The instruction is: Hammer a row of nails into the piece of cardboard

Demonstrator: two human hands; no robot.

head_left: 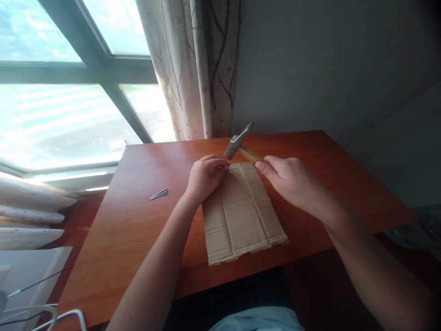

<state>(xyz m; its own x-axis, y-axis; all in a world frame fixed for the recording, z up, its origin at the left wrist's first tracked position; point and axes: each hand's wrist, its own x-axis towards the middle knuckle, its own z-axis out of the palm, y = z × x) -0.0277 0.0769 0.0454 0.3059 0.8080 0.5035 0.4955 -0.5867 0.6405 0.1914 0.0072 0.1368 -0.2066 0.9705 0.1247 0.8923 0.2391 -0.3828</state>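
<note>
My right hand (284, 177) is wrapped round the wooden handle of a hammer (236, 143). The hammer's metal head is tilted and hangs just above my left fingertips. With thumb and finger pinched, my left hand (205, 177) holds a nail (228, 164) at the far edge of a piece of brown cardboard (241, 211). Most of the nail is hidden by the fingers. Small dark marks or bits of metal show on the cardboard beside the fingertips, too small to make out. Several loose nails (159, 194) lie together left of my left hand.
Everything lies on a reddish-brown wooden table (134, 239). A patterned curtain (193, 69) and a grey wall (327, 69) stand behind it, with a window (69, 119) to the left. White cables (69, 313) are at the lower left.
</note>
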